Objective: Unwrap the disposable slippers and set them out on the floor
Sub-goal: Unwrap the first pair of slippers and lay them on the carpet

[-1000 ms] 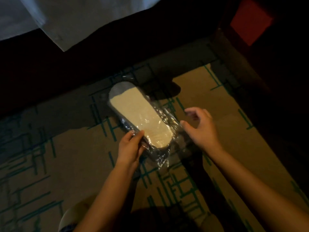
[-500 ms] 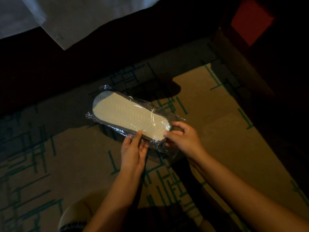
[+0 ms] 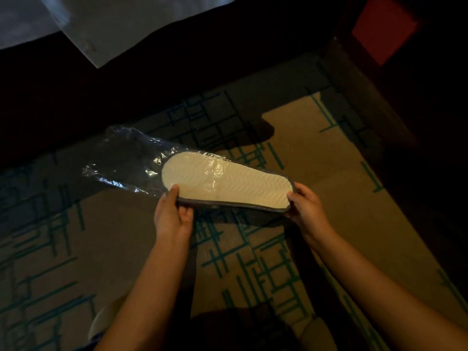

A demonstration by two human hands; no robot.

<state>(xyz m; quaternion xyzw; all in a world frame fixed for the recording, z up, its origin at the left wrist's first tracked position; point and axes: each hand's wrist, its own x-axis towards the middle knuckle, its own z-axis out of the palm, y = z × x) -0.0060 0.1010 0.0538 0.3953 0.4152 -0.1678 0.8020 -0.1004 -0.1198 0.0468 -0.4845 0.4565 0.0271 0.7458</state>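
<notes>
The disposable slippers (image 3: 228, 183) are held sole-up above the carpet, a cream ribbed sole with a dark grey edge. A clear plastic wrapper (image 3: 126, 160) still covers the left part of the sole and trails off empty to the left. My left hand (image 3: 173, 214) grips the slippers' near edge at the left end, through the wrapper, thumb on the sole. My right hand (image 3: 307, 209) pinches the bare right end, which sticks out of the wrapper. The second slipper lies under the first and is mostly hidden.
Beige carpet (image 3: 316, 153) with teal line pattern covers the floor. A dark bed base with a white sheet (image 3: 121, 26) runs along the top. Dark furniture with a red panel (image 3: 385, 31) stands at the right. A pale shoe toe (image 3: 106, 323) shows at the bottom.
The slippers have slid to the right, partly out of the wrapper. My right hand moved right with the heel end; the emptied wrapper now stretches out to the left.
</notes>
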